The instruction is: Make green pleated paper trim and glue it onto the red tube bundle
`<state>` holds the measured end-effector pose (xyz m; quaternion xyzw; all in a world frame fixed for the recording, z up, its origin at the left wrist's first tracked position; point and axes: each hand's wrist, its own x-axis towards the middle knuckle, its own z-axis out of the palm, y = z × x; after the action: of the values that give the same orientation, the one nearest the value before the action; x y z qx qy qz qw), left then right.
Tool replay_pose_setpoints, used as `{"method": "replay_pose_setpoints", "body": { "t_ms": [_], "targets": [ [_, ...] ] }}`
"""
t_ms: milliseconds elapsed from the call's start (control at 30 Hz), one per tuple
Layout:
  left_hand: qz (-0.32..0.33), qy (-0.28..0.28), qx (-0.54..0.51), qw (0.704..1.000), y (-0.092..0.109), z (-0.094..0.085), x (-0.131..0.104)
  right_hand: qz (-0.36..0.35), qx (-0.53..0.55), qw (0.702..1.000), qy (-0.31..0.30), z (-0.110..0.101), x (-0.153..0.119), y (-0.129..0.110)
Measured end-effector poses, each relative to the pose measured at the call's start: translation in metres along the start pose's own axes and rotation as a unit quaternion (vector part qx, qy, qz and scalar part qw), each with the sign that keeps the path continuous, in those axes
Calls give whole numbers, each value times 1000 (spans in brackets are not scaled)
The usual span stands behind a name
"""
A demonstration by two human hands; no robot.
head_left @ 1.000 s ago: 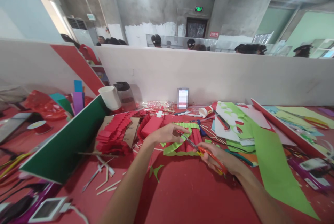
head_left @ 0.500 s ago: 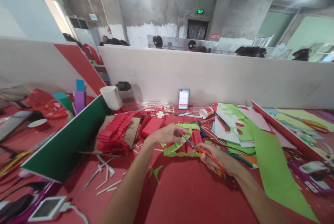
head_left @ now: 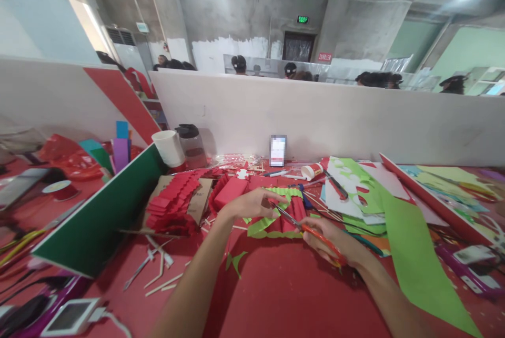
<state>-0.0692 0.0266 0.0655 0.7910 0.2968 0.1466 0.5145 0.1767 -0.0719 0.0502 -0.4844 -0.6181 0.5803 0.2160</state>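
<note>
Red-handled scissors [head_left: 320, 237] are gripped in my right hand [head_left: 327, 238], their blades pointing up and left. The blade tips reach the fingers of my left hand [head_left: 256, 204], which is closed at the fingertips on a green paper strip [head_left: 262, 224]. Beneath both hands lies a red pleated paper piece [head_left: 298, 212] with wavy green edging. A red box-shaped piece [head_left: 232, 191] sits just left of it. What the left fingertips pinch is partly hidden by the fingers.
Pleated red paper [head_left: 173, 201] lies on cardboard at left, beside a green divider [head_left: 98, 212]. A phone [head_left: 278, 150] stands at the back. Green sheets [head_left: 418, 254] lie at right, with a paper cup [head_left: 312, 171] and wooden sticks [head_left: 163, 284] on the table.
The scissors have closed somewhat and their handles have come together in my right hand. My left hand has hardly moved.
</note>
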Motion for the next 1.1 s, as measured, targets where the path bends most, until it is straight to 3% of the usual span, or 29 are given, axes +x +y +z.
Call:
{"method": "replay_pose_setpoints", "body": {
  "t_ms": [233,267,367,433,567,733,933,1033,1100],
  "targets": [
    [-2,36,-8,999,0,-3,-5,60,-103,992,-48,-45,-44,-2],
    [-3,36,-1,999,0,-3,-5,70,-120,989,-39,-54,-50,-1],
    [-3,19,22,1000,1,2,0,54,-201,974,85,-78,-59,4],
    [1,6,42,999,3,8,3,55,-281,940,186,-94,-53,9],
    [24,-7,97,995,6,20,8,142,-394,841,342,-126,-27,19],
    [67,-17,138,988,12,25,10,231,-444,772,391,-162,5,35],
    [55,-8,169,984,20,33,13,214,-470,772,371,-182,17,55],
    [67,13,190,979,19,37,13,187,-470,776,376,-173,14,45],
    [75,11,192,978,18,38,13,112,-457,801,370,-154,11,29]
  ]
}}
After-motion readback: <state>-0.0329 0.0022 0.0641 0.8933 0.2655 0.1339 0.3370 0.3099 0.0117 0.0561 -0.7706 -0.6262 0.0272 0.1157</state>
